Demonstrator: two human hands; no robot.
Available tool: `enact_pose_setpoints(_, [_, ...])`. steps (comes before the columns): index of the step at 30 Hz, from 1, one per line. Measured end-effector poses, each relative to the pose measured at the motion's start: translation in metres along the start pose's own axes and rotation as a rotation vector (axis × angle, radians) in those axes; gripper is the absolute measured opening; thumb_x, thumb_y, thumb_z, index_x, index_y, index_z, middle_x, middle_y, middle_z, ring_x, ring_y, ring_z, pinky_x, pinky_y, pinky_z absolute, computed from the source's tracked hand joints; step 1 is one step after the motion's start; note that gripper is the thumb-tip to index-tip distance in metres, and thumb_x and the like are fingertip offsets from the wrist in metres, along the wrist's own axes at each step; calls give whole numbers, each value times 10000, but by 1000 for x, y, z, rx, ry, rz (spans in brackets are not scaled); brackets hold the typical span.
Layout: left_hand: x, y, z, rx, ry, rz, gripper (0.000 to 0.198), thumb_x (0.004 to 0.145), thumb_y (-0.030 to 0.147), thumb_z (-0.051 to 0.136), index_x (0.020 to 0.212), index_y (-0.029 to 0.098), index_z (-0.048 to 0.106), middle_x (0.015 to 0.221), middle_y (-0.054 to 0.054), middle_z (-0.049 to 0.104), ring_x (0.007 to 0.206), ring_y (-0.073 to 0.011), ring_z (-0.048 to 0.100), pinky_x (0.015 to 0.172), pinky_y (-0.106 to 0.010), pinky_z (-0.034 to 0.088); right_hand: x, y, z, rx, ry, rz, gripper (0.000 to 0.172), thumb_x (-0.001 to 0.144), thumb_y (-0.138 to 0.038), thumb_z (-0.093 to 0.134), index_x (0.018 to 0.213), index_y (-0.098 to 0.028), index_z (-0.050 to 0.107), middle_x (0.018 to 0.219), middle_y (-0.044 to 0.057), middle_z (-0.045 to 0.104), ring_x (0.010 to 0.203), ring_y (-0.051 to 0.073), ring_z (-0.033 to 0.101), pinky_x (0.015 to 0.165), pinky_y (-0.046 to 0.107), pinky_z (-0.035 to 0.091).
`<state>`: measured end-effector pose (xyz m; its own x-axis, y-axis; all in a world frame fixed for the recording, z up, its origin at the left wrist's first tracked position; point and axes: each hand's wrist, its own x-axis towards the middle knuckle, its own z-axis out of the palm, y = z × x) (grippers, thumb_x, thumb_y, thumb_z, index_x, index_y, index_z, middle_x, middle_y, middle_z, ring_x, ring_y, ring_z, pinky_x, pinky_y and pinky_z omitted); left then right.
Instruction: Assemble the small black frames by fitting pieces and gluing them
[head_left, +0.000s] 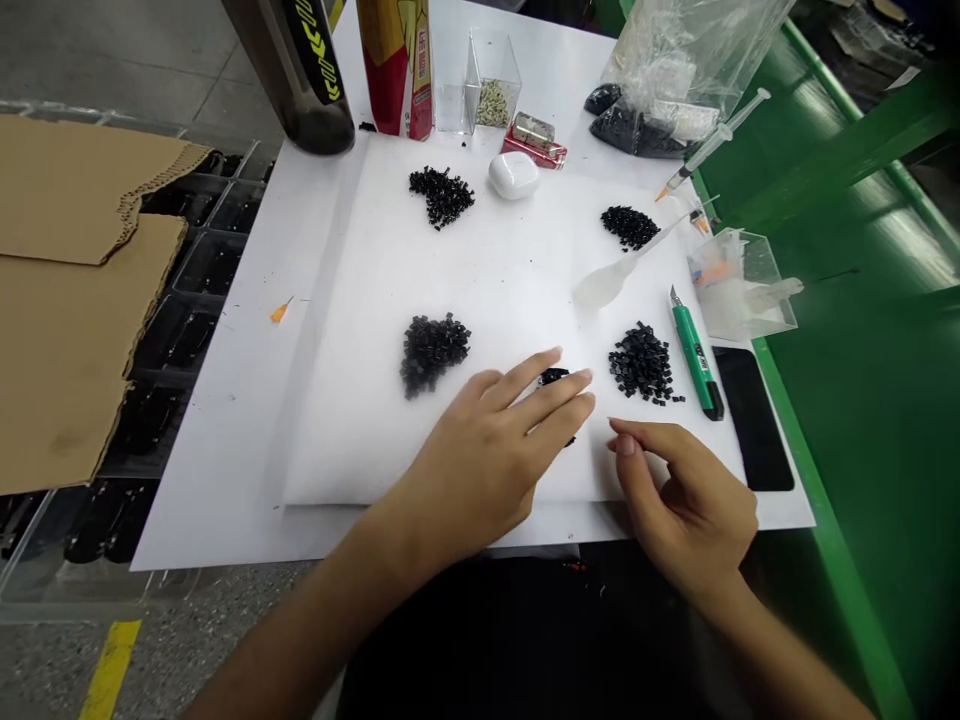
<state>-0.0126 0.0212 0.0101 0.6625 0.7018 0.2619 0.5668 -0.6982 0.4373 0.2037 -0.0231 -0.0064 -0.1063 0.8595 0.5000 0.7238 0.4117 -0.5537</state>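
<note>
My left hand (487, 445) lies palm down over the white foam sheet (352, 420), fingers stretched out. A small glossy black part (553, 377) shows between its fingers, mostly covered by them. At the right, my right hand (686, 490) is closed, thumb and index finger brought together near the sheet's front edge; whatever they may hold is too small to make out. Between and beyond the hands lie heaps of tiny black pieces: a right heap (643, 362), a left heap (435, 352), a far left heap (442, 197) and a far right heap (630, 227).
Right of the foam lie a green utility knife (696, 355), a black phone (754, 418) and a clear box (750, 290). A dropper (604, 283) and syringe (709, 147) rest farther back. Behind stand a dark bottle (311, 90), a white case (514, 175) and plastic bags (660, 100).
</note>
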Motion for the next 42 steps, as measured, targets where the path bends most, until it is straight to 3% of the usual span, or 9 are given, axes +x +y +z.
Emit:
enact_pose_setpoints(5, [16,-9,-15,36,-110,55,478,935,37,508,1402,140,518,1409,-65,617,1477,-246,388,1185,-431,378,-2,0,2,50,23,187,251,913,-127,680,1116,-265,731,970,-1,744,844,152,696,762,305,559])
enact_pose_setpoints(14, [-24,5,-2,99,256,-135,287,1004,192,626,1282,116,628,1178,-87,716,1173,-244,644,1040,-421,518,9,2,-6,131,22,370,149,943,-275,679,1068,-307,753,913,-19,748,773,136,687,752,289,572])
enact_pose_setpoints(19, [-19,7,3,59,249,-129,329,990,177,649,1315,134,621,1218,-71,711,1201,-249,627,1040,-434,512,67,14,1,-10,120,223,367,921,-336,676,1272,-231,653,1095,68,733,963,209,705,862,375,595])
enact_pose_setpoints(23, [-11,2,4,44,286,-44,221,961,125,668,1181,133,684,1103,-47,748,1141,-247,656,986,-423,535,120,37,21,-38,-11,268,699,813,-406,771,1426,-206,501,1268,130,695,1127,320,669,955,509,553])
enact_pose_setpoints(26, [-10,0,3,45,314,-12,132,951,132,682,1079,142,712,1079,-44,763,1100,-249,684,943,-425,545,137,47,34,-22,-122,268,424,854,-351,708,1245,-208,629,1144,101,742,983,300,699,902,482,543])
enact_pose_setpoints(30, [-9,-1,3,14,347,-26,117,956,128,675,1063,151,718,1058,-31,773,1061,-242,703,909,-422,551,125,32,27,160,8,270,304,958,-432,608,1180,-234,674,889,33,729,747,200,664,759,379,542])
enact_pose_setpoints(33, [-8,-1,3,-14,355,-56,100,966,135,668,1047,159,721,1054,-25,776,1057,-232,707,904,-413,549,102,15,10,465,203,473,361,963,-555,583,1000,-223,720,577,-33,528,497,144,508,525,324,472])
enact_pose_setpoints(37, [-7,0,4,-46,365,-85,114,972,135,664,1066,170,718,1054,-24,780,1057,-226,711,911,-409,555,71,4,-3,726,447,749,283,811,-430,796,764,-229,602,585,-59,457,476,100,400,431,278,415])
enact_pose_setpoints(42, [-6,1,5,-82,374,-116,139,950,118,687,1075,170,719,1052,-23,778,1056,-218,709,920,-408,563,51,5,4,915,455,823,334,809,-310,755,663,-239,463,526,-66,370,478,105,379,373,233,352])
